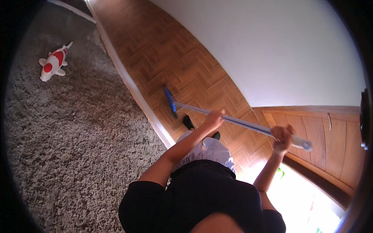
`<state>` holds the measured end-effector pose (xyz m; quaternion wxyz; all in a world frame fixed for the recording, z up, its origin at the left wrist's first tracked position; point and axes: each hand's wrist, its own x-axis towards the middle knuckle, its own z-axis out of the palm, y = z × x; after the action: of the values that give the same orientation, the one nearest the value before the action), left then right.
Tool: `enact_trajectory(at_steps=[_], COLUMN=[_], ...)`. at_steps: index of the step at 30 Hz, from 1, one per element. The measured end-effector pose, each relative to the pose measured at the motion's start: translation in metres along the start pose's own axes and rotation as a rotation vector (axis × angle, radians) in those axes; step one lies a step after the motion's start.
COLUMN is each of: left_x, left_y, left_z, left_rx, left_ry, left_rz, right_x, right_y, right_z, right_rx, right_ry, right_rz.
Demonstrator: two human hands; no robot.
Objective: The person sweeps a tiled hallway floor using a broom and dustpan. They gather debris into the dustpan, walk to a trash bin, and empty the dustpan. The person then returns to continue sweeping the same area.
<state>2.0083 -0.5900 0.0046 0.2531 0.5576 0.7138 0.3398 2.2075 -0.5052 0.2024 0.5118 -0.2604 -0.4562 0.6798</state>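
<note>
Both my hands hold a long pole (pixel 247 124) that slants across the view, thin and grey with a dark stripe. My left hand (pixel 215 118) is closed around its middle part, nearer the floor end. Near the pale top end, my right hand (pixel 282 137) grips the pole, a little blurred. The pole's far end carries a narrow blue head (pixel 170 101), slightly blurred, which lies over the wooden herringbone floor (pixel 192 67) just ahead of my feet. Whether it is a broom or a mop head, I cannot tell.
To the left lies a shaggy grey carpet (pixel 87 139) with a red and white fish-shaped plush toy (pixel 55 62) on it. A pale raised strip (pixel 131 84) runs between carpet and wood. At the right are a white wall (pixel 276 52), a wooden door (pixel 317 137) with a metal handle, and a bright opening.
</note>
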Motion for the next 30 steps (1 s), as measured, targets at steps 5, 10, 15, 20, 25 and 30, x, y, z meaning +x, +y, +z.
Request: enact_trajectory(at_steps=[5,10,15,20,25,30], left_x=[-0.072,-0.07,-0.001,0.031,-0.026,-0.117], left_y=[-0.063,-0.082,0.016,0.105,0.119,0.002], left_z=[0.009,0.057,0.102,0.111,0.089,0.086], left_rx=[0.088,0.071,-0.127,-0.157,-0.034,0.289], left_ry=[0.056,0.054,-0.065,-0.096,-0.159,-0.18], left_rz=[-0.051,-0.111,0.034,0.099,-0.037,-0.079], right_x=[-0.04,-0.043,-0.041,-0.024,-0.048,-0.099], right_y=[0.083,0.057,-0.023,-0.078,-0.081,0.022], right_z=[-0.013,-0.03,-0.052,-0.079,-0.09,-0.083], right_rx=[-0.25,-0.393,-0.501,-0.186,-0.093,-0.26], right_ry=[-0.096,-0.264,-0.135,-0.119,-0.16,0.046], right_rz=[0.294,0.375,0.084,-0.178,-0.206,0.177])
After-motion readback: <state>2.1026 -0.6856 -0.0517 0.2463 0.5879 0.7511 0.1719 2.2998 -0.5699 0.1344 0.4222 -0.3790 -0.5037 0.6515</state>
